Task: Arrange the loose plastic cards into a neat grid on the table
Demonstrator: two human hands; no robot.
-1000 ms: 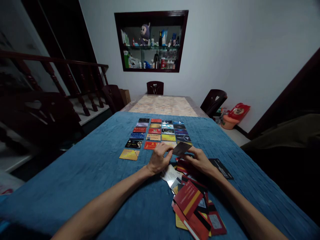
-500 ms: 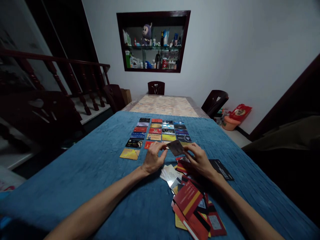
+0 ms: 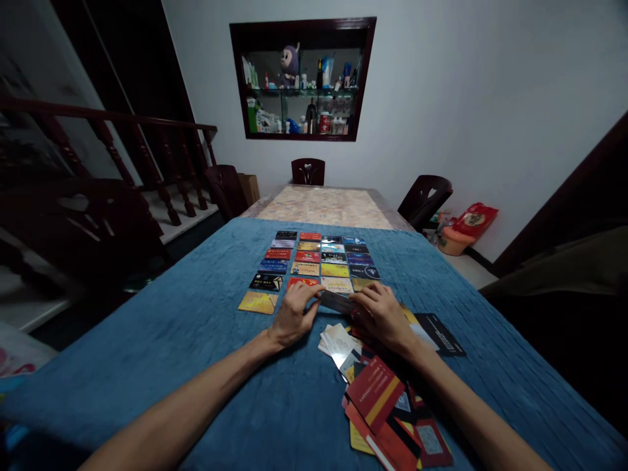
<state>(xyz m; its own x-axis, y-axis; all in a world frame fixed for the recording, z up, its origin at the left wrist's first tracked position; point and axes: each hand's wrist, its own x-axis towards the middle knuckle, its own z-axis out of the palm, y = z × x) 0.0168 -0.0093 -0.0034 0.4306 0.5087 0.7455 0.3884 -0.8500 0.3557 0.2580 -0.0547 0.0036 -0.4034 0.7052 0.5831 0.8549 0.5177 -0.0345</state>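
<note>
Between my two hands I hold a dark grey card (image 3: 336, 301) just above the cloth, seen at a shallow angle. My left hand (image 3: 296, 313) pinches its left end with thumb and forefinger. On the right end, my right hand (image 3: 380, 314) closes its fingers. Beyond them, rows of cards lie laid out, among them a yellow card (image 3: 335, 270), a black card (image 3: 266, 282) and a gold card (image 3: 258, 302) at the near left. A loose pile of cards, with a red card (image 3: 374, 391) on top, spreads below my right hand. White cards (image 3: 339, 343) stick out of its upper left.
A blue cloth (image 3: 171, 340) covers the near part of the table; a patterned table top (image 3: 324, 206) shows behind it. Right of my right hand lies a large black card (image 3: 440, 333). Chairs stand around, including one at the far end (image 3: 308, 171).
The grey card has tipped from facing me to a flatter angle and come down slightly. A yellow and pale piece now shows beside my right wrist.
</note>
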